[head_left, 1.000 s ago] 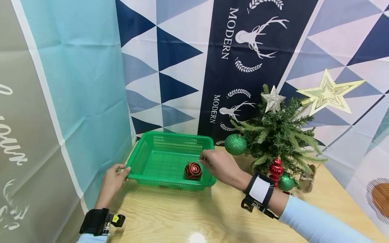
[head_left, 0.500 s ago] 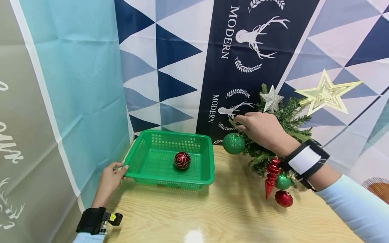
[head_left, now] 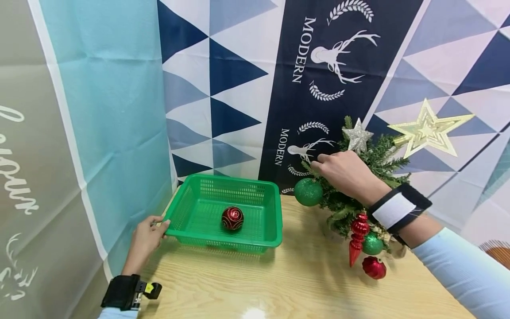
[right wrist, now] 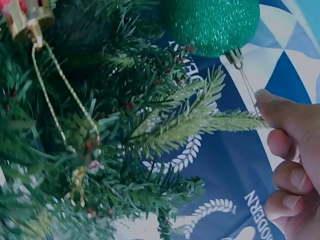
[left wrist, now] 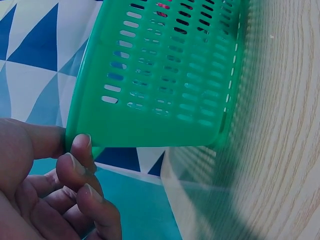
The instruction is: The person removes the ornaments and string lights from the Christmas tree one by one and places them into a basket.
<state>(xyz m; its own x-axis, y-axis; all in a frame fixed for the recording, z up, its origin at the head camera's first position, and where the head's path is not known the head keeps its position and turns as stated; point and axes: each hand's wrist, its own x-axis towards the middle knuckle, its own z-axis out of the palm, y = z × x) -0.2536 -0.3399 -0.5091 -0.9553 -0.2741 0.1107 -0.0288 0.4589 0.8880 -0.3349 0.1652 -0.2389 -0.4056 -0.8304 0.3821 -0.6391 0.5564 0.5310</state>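
Note:
My left hand point(head_left: 144, 243) pinches the near left corner of a green plastic basket point(head_left: 223, 243) between thumb and fingers. Inside that basket sits a red bauble point(head_left: 233, 218) with gold swirls. At the small Christmas tree point(head_left: 384, 157), my right hand point(head_left: 345, 175) pinches the thin string of a glittery green bauble point(right wrist: 212, 25) at the tip of a branch point(right wrist: 200, 120). The bauble hangs just below my fingers in the head view. In the right wrist view, thumb and forefinger meet on the string beside the needles, other fingers curled.
A silver star point(head_left: 358, 135) and a large gold star point(head_left: 427, 128) top the tree. Low on its near side hang a long red ornament point(head_left: 359, 239), a second green bauble point(head_left: 372, 243) and a round red ornament point(head_left: 374, 267). Patterned cloth point(head_left: 239, 88) closes off the wooden table point(head_left: 223, 283) behind.
My right hand has gone from the basket's right end to the tree and taken the green bauble's string. The red bauble has rolled left inside the basket. My left hand has stayed put.

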